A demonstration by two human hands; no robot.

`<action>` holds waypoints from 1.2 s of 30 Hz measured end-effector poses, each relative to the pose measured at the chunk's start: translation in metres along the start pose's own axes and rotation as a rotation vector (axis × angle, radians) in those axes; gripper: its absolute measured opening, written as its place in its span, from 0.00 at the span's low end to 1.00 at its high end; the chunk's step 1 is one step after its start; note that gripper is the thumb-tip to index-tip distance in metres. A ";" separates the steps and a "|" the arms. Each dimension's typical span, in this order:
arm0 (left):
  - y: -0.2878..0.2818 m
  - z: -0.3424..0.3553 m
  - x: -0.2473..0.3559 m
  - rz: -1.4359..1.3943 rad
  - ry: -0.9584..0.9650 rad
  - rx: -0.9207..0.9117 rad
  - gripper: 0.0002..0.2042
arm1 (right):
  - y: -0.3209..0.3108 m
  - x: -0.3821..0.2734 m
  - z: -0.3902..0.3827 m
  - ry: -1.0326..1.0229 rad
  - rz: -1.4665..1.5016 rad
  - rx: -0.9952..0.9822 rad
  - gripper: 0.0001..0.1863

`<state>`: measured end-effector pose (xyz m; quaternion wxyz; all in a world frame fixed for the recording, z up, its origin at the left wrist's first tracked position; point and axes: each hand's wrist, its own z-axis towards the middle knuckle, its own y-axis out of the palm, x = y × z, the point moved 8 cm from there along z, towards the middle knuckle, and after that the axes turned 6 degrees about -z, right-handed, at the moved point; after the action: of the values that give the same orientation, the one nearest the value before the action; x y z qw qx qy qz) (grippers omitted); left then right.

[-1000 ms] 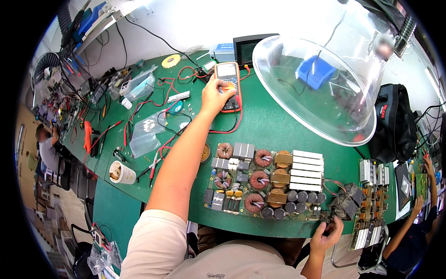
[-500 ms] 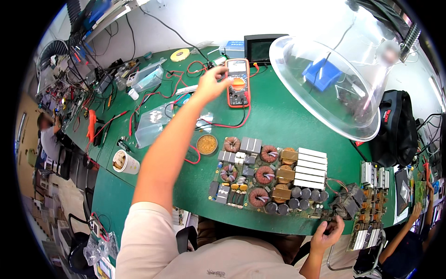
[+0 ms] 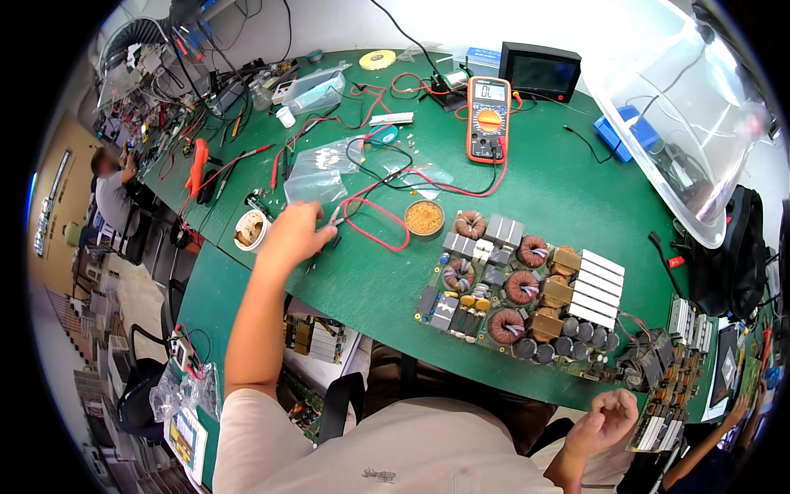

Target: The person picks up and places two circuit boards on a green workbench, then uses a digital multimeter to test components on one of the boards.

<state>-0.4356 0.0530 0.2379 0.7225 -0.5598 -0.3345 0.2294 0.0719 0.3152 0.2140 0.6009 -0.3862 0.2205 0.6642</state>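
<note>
My left hand [image 3: 298, 233] rests on the green table [image 3: 568, 185], its fingers closed around a thin test probe [image 3: 332, 227] at the end of a looping red lead [image 3: 374, 224]. The lead runs back to an orange multimeter [image 3: 488, 119] lying far across the table. A large circuit board [image 3: 527, 288] with copper coils and white blocks lies to the right of that hand. My right hand [image 3: 605, 420] hangs loosely curled below the table's near edge, holding nothing, close to a second, smaller board [image 3: 671, 370].
A round tin of brass wool [image 3: 425, 217], a clear plastic bag [image 3: 317, 169] and a white cup [image 3: 251, 230] surround the left hand. Far right is a clear plastic dome [image 3: 683, 123], with a black screen [image 3: 539, 72] behind the meter. Another person [image 3: 111, 189] sits far left.
My left hand has left the multimeter and drawn back toward me and to the left, onto the probe by the red lead. The view has tilted. My right hand has stayed put.
</note>
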 end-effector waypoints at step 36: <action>-0.192 -0.018 0.251 -1.385 0.802 0.073 0.14 | 0.130 -0.202 0.128 -0.350 0.271 -0.595 0.16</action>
<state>-0.2624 0.1672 0.4769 0.7839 -0.2405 -0.3130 -0.4794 -0.0899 0.2618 0.4260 0.3972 -0.3920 -0.0391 0.8288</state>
